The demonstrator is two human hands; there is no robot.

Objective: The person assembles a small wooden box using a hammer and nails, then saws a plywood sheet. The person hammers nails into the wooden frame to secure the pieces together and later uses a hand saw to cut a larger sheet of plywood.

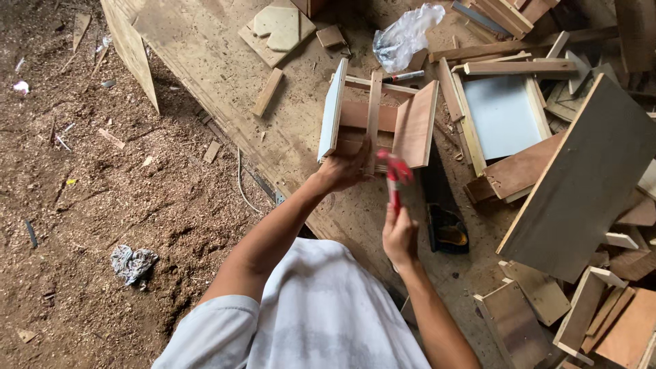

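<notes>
Person's wearing a loose, pale grey-white short-sleeved t-shirt [321,311] with faint washed-out darker blotches, sleeves ending above the elbows, forearms bare, and both the left hand [344,169] and right hand [400,236] are ungloved.

Single head-worn view; looking steeply down over white-shirted torso [321,314] onto plywood work board [205,48] and sawdust floor [89,205]; close, arm's-length range.
</notes>
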